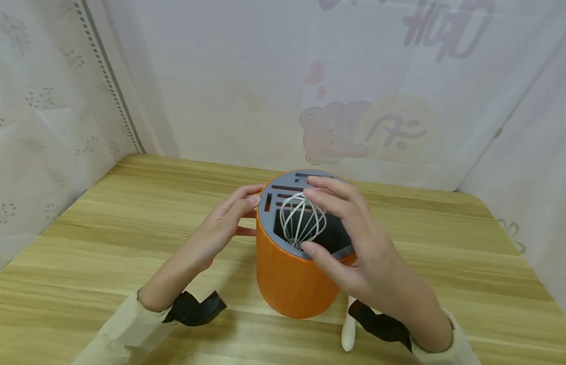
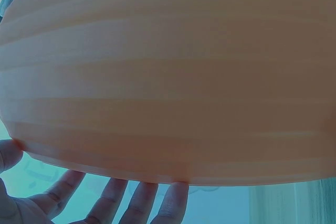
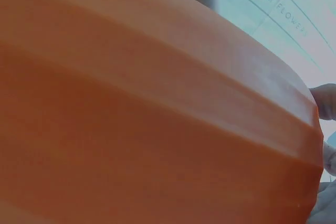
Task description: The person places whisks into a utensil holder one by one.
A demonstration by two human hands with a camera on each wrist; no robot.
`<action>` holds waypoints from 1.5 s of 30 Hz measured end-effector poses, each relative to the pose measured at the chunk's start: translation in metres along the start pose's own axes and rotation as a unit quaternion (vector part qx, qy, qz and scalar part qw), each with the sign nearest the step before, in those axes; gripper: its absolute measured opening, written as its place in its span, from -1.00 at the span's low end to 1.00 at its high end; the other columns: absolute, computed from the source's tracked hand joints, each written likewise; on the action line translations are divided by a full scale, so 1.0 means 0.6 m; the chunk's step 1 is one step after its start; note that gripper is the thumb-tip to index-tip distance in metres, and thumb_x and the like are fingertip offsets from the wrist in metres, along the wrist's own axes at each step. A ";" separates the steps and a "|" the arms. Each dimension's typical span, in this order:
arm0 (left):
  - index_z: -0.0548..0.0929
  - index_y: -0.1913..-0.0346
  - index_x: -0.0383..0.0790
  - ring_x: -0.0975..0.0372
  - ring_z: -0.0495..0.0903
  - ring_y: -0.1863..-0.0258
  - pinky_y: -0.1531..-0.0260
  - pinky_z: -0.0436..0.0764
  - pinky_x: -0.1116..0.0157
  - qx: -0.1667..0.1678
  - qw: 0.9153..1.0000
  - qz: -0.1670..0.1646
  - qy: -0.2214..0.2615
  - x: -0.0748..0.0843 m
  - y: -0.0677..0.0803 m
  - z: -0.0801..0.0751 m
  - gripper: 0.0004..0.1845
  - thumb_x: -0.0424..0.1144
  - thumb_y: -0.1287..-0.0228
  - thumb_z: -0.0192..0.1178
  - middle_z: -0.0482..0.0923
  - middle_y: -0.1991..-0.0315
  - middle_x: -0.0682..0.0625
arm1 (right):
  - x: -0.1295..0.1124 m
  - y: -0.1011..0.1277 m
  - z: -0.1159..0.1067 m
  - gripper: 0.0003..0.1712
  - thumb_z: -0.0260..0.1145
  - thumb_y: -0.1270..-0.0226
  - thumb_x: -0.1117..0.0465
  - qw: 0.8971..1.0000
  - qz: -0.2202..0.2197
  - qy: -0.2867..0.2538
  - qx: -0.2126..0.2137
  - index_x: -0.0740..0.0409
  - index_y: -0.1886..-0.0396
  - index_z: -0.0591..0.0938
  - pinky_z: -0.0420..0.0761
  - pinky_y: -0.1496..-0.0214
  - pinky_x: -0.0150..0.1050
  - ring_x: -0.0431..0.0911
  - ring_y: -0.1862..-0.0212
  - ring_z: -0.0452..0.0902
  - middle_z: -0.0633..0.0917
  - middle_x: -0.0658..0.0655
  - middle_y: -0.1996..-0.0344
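An orange utensil holder (image 1: 294, 284) with a grey slotted lid (image 1: 267, 223) stands upright on the table. Head up, a wire whisk (image 1: 303, 221) sits in the lid's large dark opening, its lower part hidden inside. My left hand (image 1: 225, 218) rests against the holder's left side, thumb at the rim; in the left wrist view its fingers (image 2: 139, 203) lie fairly straight on the orange wall. Over the opening is my right hand (image 1: 356, 233), fingers and thumb spread loosely about the whisk. Whether its fingertips touch the wires I cannot tell.
A white handle (image 1: 349, 329) lies on the wooden table (image 1: 105, 243) in front of the holder, partly hidden by the right wrist's black strap (image 1: 379, 322). Printed cloth (image 1: 219, 91) hangs behind the table and at both sides.
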State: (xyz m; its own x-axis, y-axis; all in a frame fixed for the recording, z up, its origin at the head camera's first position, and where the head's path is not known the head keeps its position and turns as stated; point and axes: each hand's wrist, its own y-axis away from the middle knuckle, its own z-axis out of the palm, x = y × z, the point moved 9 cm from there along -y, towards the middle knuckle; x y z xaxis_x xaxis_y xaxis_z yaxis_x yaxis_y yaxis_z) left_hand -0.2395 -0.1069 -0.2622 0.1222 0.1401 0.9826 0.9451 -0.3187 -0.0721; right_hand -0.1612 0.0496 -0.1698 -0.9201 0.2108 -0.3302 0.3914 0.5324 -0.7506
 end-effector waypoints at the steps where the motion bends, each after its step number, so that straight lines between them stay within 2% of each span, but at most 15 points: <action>1: 0.37 -0.26 -0.07 0.04 0.47 -0.04 0.08 0.59 0.14 0.000 1.000 -0.001 0.000 0.000 0.000 0.000 -0.57 -0.04 -0.42 -0.19 0.42 -0.15 -0.10 | 0.000 0.000 0.001 -0.38 0.30 -0.19 0.26 1.000 -0.001 0.008 0.001 0.31 -0.24 0.36 0.46 -0.22 -0.15 0.12 -0.29 0.25 0.34 0.25 -0.25; 7: 0.37 -0.26 -0.07 0.03 0.45 -0.08 0.06 0.58 0.14 0.000 1.000 -0.005 -0.001 -0.002 0.000 -0.001 -0.56 -0.03 -0.42 -0.19 0.41 -0.17 -0.08 | -0.003 0.001 0.001 -0.46 0.22 -0.25 0.28 0.999 -0.014 0.034 0.008 0.29 -0.23 0.39 0.47 -0.20 -0.19 0.10 -0.25 0.28 0.37 0.24 -0.21; 19: 0.37 -0.27 -0.06 0.04 0.47 -0.04 0.07 0.58 0.14 0.001 1.000 -0.006 -0.007 0.000 0.000 0.000 -0.57 -0.04 -0.42 -0.19 0.42 -0.15 -0.10 | -0.003 0.007 0.003 -0.40 0.29 -0.11 0.39 0.998 -0.050 0.035 0.017 0.31 -0.21 0.43 0.49 -0.19 -0.15 0.13 -0.23 0.34 0.43 0.24 -0.20; 26: 0.37 -0.26 -0.05 0.04 0.47 -0.03 0.07 0.58 0.14 0.002 1.000 -0.005 -0.005 0.000 -0.001 0.000 -0.57 -0.05 -0.42 -0.19 0.42 -0.15 -0.09 | 0.002 0.008 -0.007 -0.37 0.31 -0.15 0.35 0.999 -0.045 -0.011 0.004 0.40 -0.24 0.37 0.40 -0.27 -0.04 0.15 -0.26 0.33 0.43 0.27 -0.23; 30: 0.38 -0.26 -0.05 0.05 0.47 -0.02 0.07 0.58 0.13 0.002 1.000 -0.003 -0.003 0.000 -0.001 0.000 -0.57 -0.05 -0.42 -0.19 0.43 -0.14 -0.09 | 0.011 0.010 -0.026 -0.39 0.27 -0.20 0.33 0.999 -0.023 -0.032 0.005 0.41 -0.24 0.35 0.39 -0.27 -0.04 0.16 -0.25 0.33 0.42 0.29 -0.25; 35: 0.38 -0.26 -0.05 0.05 0.47 -0.03 0.07 0.58 0.14 0.001 1.000 -0.005 -0.002 0.000 -0.001 0.001 -0.58 -0.05 -0.42 -0.19 0.43 -0.14 -0.09 | 0.019 0.010 -0.065 -0.46 0.21 -0.25 0.34 0.999 -0.014 -0.035 0.034 0.46 -0.21 0.37 0.41 -0.26 -0.08 0.19 -0.21 0.38 0.45 0.36 -0.19; 40: 0.38 -0.25 -0.05 0.04 0.47 -0.04 0.08 0.58 0.14 0.001 1.000 -0.004 -0.001 0.001 -0.001 0.001 -0.58 -0.05 -0.42 -0.19 0.43 -0.15 -0.08 | 0.022 0.007 -0.102 -0.52 0.19 -0.29 0.31 0.998 -0.008 -0.006 0.065 0.51 -0.14 0.42 0.40 -0.26 -0.15 0.16 -0.20 0.41 0.50 0.39 -0.13; 45: 0.38 -0.25 -0.05 0.04 0.47 -0.04 0.08 0.58 0.14 0.001 1.000 -0.003 -0.001 0.001 -0.001 0.002 -0.58 -0.05 -0.42 -0.19 0.43 -0.14 -0.08 | 0.035 0.007 -0.126 -0.51 0.17 -0.30 0.31 0.997 0.036 0.033 0.060 0.51 -0.16 0.39 0.41 -0.24 -0.30 0.04 -0.20 0.41 0.49 0.35 -0.15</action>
State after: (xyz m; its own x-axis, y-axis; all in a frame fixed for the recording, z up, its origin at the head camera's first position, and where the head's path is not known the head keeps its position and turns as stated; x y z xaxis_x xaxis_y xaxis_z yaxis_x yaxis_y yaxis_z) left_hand -0.2398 -0.1056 -0.2617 0.1165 0.1444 0.9826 0.9464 -0.3162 -0.0657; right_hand -0.1801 0.1181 -0.1364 -0.8866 0.3017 -0.3505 0.4528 0.4122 -0.7906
